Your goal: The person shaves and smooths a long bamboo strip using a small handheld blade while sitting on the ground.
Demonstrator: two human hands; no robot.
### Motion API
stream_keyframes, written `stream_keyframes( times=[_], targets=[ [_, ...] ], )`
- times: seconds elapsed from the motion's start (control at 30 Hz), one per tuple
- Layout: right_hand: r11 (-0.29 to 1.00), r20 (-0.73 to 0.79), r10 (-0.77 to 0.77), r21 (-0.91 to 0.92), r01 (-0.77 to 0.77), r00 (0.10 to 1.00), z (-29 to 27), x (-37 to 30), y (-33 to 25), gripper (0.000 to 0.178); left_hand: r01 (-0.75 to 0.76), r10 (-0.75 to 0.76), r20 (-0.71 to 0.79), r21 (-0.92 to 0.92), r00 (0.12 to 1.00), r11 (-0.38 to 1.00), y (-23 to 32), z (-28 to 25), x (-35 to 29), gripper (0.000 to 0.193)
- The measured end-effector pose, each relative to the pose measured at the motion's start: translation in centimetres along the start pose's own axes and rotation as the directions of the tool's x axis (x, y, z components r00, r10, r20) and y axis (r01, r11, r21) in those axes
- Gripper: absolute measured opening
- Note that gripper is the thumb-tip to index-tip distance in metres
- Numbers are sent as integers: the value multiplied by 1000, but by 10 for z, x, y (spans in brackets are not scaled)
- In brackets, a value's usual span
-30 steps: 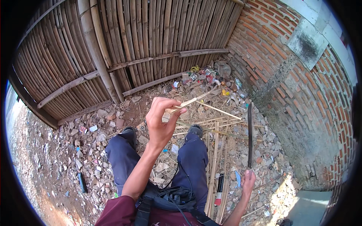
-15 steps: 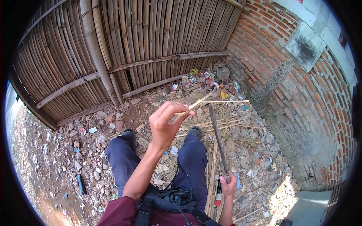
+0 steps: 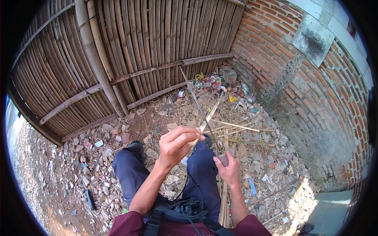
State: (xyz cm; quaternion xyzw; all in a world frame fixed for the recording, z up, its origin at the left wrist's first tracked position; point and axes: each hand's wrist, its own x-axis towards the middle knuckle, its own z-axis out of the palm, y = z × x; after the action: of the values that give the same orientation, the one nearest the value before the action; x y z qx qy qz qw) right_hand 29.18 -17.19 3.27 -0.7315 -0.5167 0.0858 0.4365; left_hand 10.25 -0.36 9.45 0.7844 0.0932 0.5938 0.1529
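My left hand (image 3: 175, 144) pinches a short, pale split-bamboo strip (image 3: 213, 112) between thumb and fingers, its far end pointing up and to the right. My right hand (image 3: 229, 168) is wrapped round the handle of a long, narrow knife (image 3: 196, 98). The knife's dark blade slants up to the left and crosses the strip just beyond my left fingertips. Whether the edge touches the strip, I cannot tell. Beyond my right hand, several thin bamboo strips (image 3: 246, 142) lie on the ground, and more run lengthwise beside my right leg.
A bamboo-slat fence (image 3: 149, 35) meets a brick wall (image 3: 307, 90) at the far corner, where litter (image 3: 220, 83) is heaped. Stony rubble (image 3: 98, 157) covers the ground around my legs. A grey-green panel (image 3: 328, 212) is at the lower right.
My right hand has risen, and the knife blade has swung left across the bamboo strip. My left hand has dropped slightly, still pinching the strip. A thin strip beyond it now sits lower.
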Motion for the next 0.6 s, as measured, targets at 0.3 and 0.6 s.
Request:
stream_keyframes(
  times=[0.3,0.6],
  targets=[
    [988,58,151,-34,-149,987,15,27,28,28,91,-90,20,-55,996,994,2,15,-13,31],
    [998,67,-36,46,33,997,10,18,8,31,108,-108,-18,-6,994,994,-7,15,-25,32]
  ],
)
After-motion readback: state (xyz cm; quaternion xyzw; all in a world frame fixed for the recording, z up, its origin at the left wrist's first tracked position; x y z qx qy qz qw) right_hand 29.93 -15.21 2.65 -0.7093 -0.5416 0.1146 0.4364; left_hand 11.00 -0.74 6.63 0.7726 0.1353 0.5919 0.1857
